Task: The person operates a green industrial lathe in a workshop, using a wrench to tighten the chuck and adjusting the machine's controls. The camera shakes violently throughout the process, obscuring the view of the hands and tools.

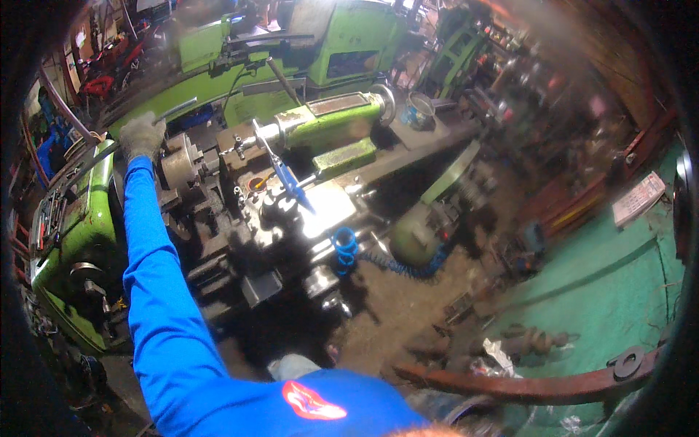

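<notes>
My left hand [143,136], in a grey work glove, reaches out over the headstock end of a green lathe. Its fingers are closed around a metal bar [179,108], whose end sticks out to the right. Just right of the hand sits the lathe chuck [180,162], and the green headstock [89,211] lies below to the left. A blue air gun [289,182] rests across the carriage beside the green tailstock [338,120]. My right hand cannot be made out. Close to my chest shows a pale grey rounded shape [293,365], its kind unclear.
From the carriage hangs a blue coiled hose [346,247]. Beyond the tailstock stands a bucket [417,113]; another green machine [357,44] fills the back. At right, a curved rusty beam [524,386] and metal parts [535,340] lie near a green surface [604,291].
</notes>
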Action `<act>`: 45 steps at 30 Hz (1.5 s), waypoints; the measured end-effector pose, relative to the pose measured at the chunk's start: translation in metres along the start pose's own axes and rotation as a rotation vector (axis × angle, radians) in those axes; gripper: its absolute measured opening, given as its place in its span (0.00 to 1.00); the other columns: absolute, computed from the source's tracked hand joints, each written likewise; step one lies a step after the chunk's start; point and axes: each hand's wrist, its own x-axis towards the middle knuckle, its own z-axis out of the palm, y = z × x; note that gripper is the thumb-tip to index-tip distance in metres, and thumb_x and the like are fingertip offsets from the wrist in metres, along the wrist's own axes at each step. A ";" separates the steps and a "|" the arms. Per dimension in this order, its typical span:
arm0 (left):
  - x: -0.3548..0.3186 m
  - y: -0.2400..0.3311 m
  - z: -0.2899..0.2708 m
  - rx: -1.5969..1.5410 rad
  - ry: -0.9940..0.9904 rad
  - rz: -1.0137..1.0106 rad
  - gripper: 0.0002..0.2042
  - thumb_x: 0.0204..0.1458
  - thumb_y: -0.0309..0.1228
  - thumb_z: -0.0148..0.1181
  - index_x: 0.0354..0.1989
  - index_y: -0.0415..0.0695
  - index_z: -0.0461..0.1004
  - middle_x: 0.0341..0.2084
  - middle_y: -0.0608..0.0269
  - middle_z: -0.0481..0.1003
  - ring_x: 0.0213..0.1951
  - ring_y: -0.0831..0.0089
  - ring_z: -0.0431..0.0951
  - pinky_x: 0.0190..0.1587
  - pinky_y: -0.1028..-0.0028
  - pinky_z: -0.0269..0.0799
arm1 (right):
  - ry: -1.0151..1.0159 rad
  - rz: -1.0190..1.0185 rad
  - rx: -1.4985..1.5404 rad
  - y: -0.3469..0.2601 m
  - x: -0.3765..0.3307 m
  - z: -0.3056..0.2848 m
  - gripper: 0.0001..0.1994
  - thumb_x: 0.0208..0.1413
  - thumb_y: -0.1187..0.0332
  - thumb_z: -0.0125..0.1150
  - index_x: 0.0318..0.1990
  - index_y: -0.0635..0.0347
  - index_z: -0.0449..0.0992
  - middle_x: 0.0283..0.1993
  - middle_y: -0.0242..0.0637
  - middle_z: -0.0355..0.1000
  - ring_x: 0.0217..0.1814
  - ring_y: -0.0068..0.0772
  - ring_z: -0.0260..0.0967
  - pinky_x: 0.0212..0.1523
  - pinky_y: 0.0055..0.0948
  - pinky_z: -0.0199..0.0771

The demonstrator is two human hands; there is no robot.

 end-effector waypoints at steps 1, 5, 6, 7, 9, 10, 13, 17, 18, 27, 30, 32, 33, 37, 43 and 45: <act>0.000 0.001 -0.002 -0.007 -0.017 -0.009 0.17 0.54 0.51 0.61 0.38 0.52 0.82 0.38 0.49 0.82 0.44 0.46 0.81 0.48 0.49 0.74 | -0.001 0.001 0.009 0.000 -0.002 0.000 0.14 0.63 0.63 0.61 0.51 0.60 0.77 0.47 0.43 0.77 0.45 0.37 0.75 0.43 0.36 0.76; 0.000 0.000 -0.003 0.004 0.000 -0.013 0.18 0.54 0.52 0.60 0.39 0.52 0.82 0.38 0.49 0.82 0.44 0.45 0.81 0.48 0.49 0.75 | -0.006 0.000 0.040 0.001 -0.008 0.004 0.14 0.64 0.63 0.61 0.52 0.60 0.77 0.46 0.42 0.77 0.45 0.36 0.75 0.43 0.36 0.76; 0.001 0.000 0.000 0.015 0.026 -0.006 0.18 0.54 0.53 0.60 0.39 0.52 0.82 0.38 0.49 0.82 0.44 0.44 0.81 0.47 0.48 0.75 | -0.008 0.002 0.048 -0.001 -0.009 0.005 0.14 0.64 0.63 0.61 0.52 0.60 0.77 0.46 0.42 0.77 0.45 0.36 0.75 0.42 0.35 0.76; 0.001 -0.001 0.002 0.006 0.026 -0.003 0.18 0.54 0.53 0.60 0.39 0.53 0.82 0.39 0.49 0.82 0.44 0.45 0.81 0.47 0.49 0.75 | -0.009 0.002 0.058 0.000 -0.009 0.005 0.14 0.64 0.63 0.61 0.52 0.60 0.77 0.46 0.42 0.77 0.44 0.36 0.75 0.42 0.35 0.76; 0.003 -0.006 0.008 -0.009 0.029 0.001 0.18 0.54 0.53 0.60 0.40 0.53 0.82 0.39 0.50 0.82 0.44 0.45 0.81 0.47 0.49 0.75 | -0.008 0.003 0.077 0.001 -0.014 0.005 0.14 0.64 0.64 0.61 0.52 0.60 0.76 0.46 0.42 0.77 0.44 0.35 0.75 0.42 0.35 0.76; 0.006 -0.009 0.012 -0.027 0.020 -0.011 0.18 0.54 0.53 0.59 0.40 0.53 0.82 0.40 0.50 0.82 0.45 0.44 0.81 0.48 0.49 0.74 | -0.013 0.004 0.086 0.001 -0.015 0.005 0.14 0.64 0.64 0.61 0.52 0.60 0.76 0.46 0.42 0.77 0.44 0.35 0.75 0.42 0.35 0.76; 0.006 -0.005 0.010 -0.045 -0.011 -0.027 0.19 0.55 0.54 0.58 0.42 0.53 0.82 0.41 0.50 0.82 0.46 0.44 0.80 0.50 0.48 0.73 | -0.015 0.003 0.113 0.001 -0.019 0.006 0.14 0.64 0.64 0.61 0.52 0.60 0.76 0.46 0.41 0.77 0.43 0.34 0.74 0.41 0.34 0.76; -0.003 0.012 -0.024 0.016 -0.077 -0.037 0.20 0.56 0.55 0.56 0.42 0.53 0.82 0.41 0.49 0.82 0.47 0.43 0.80 0.52 0.47 0.72 | -0.017 0.005 0.139 0.001 -0.027 0.006 0.13 0.64 0.64 0.61 0.52 0.60 0.76 0.46 0.41 0.77 0.43 0.33 0.74 0.40 0.33 0.76; -0.008 0.014 -0.031 0.032 -0.100 -0.054 0.20 0.56 0.55 0.56 0.42 0.53 0.82 0.41 0.49 0.82 0.47 0.43 0.80 0.52 0.47 0.72 | -0.023 0.000 0.152 0.000 -0.028 0.006 0.13 0.64 0.64 0.61 0.52 0.60 0.76 0.46 0.41 0.77 0.43 0.33 0.74 0.40 0.33 0.76; 0.005 -0.009 0.004 -0.001 -0.084 -0.004 0.23 0.57 0.56 0.54 0.48 0.53 0.82 0.46 0.46 0.81 0.50 0.43 0.80 0.52 0.47 0.74 | -0.066 -0.047 0.230 -0.014 -0.037 0.011 0.13 0.65 0.64 0.60 0.53 0.59 0.75 0.46 0.40 0.76 0.41 0.31 0.74 0.38 0.31 0.75; 0.001 0.008 -0.014 0.045 -0.061 -0.021 0.25 0.57 0.57 0.54 0.48 0.51 0.83 0.46 0.48 0.82 0.50 0.43 0.81 0.52 0.45 0.74 | -0.092 -0.063 0.283 -0.018 -0.044 0.014 0.13 0.65 0.64 0.60 0.53 0.59 0.75 0.45 0.39 0.76 0.41 0.30 0.74 0.37 0.30 0.75; 0.002 0.004 -0.009 0.044 -0.069 -0.021 0.26 0.56 0.59 0.53 0.47 0.51 0.82 0.46 0.49 0.82 0.51 0.48 0.81 0.56 0.51 0.73 | -0.112 -0.086 0.305 -0.026 -0.048 0.016 0.13 0.65 0.64 0.60 0.53 0.59 0.75 0.45 0.39 0.76 0.40 0.30 0.73 0.37 0.30 0.75; -0.002 0.007 -0.016 0.035 -0.081 -0.009 0.26 0.56 0.59 0.53 0.47 0.51 0.82 0.46 0.48 0.82 0.51 0.48 0.81 0.55 0.50 0.73 | -0.121 -0.091 0.310 -0.028 -0.053 0.014 0.13 0.65 0.64 0.60 0.53 0.59 0.75 0.45 0.39 0.76 0.40 0.29 0.73 0.37 0.30 0.75; -0.001 0.006 -0.025 0.059 -0.138 -0.001 0.25 0.58 0.58 0.51 0.48 0.52 0.82 0.46 0.44 0.81 0.52 0.46 0.80 0.55 0.49 0.72 | -0.151 -0.126 0.366 -0.048 -0.066 0.012 0.13 0.65 0.65 0.60 0.54 0.59 0.75 0.45 0.39 0.76 0.40 0.28 0.73 0.36 0.29 0.75; -0.001 0.000 -0.017 -0.063 -0.129 0.021 0.25 0.56 0.56 0.53 0.48 0.51 0.83 0.45 0.45 0.82 0.50 0.49 0.82 0.51 0.51 0.75 | -0.186 -0.196 0.446 -0.090 -0.104 -0.002 0.13 0.66 0.65 0.60 0.54 0.59 0.75 0.45 0.38 0.76 0.39 0.27 0.73 0.35 0.28 0.75; -0.020 0.004 -0.079 -0.102 -0.224 -0.026 0.25 0.57 0.55 0.53 0.49 0.50 0.84 0.46 0.46 0.82 0.50 0.51 0.83 0.51 0.52 0.75 | -0.209 -0.230 0.474 -0.108 -0.116 -0.006 0.13 0.66 0.65 0.60 0.54 0.58 0.75 0.45 0.38 0.76 0.38 0.26 0.73 0.34 0.27 0.75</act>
